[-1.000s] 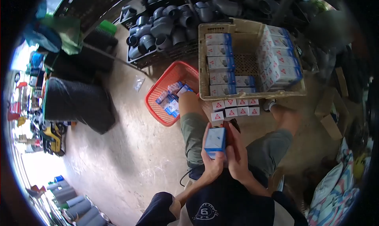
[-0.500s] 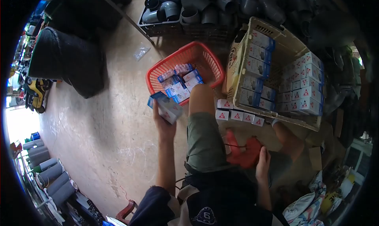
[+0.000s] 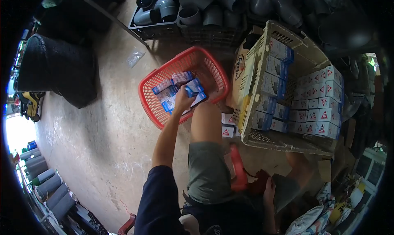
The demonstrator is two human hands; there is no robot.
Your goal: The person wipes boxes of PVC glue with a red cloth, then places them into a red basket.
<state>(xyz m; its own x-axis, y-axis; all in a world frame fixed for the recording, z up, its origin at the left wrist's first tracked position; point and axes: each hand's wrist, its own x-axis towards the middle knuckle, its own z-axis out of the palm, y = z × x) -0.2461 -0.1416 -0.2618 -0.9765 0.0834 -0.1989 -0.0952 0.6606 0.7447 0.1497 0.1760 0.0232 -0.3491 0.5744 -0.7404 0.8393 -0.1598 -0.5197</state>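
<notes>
My left hand (image 3: 183,100) is inside the red plastic basket (image 3: 144,101), its fingers closed on a small blue-and-white box (image 3: 189,91). More boxes of this kind lie together around it; some, such as the one with a printed top (image 3: 182,77), are partly covered by others. Low on the right, my right hand (image 3: 269,190) is beside my leg, its fingers closed at the edge of a red object (image 3: 258,182) with a dark cord or strap. What this object is, I cannot make out.
A cream plastic crate (image 3: 283,143) holds stacked white-and-blue boxes (image 3: 320,103). Several small white boxes (image 3: 227,131) stand beside it. Black crates (image 3: 158,31) of grey pipe elbows (image 3: 167,9) are at the back. A clear plastic bag (image 3: 135,57) lies on the floor.
My left hand has moved forward from in front of the basket into it with the box. My right hand and the red object now sit lower in view. The view has shifted slightly.
</notes>
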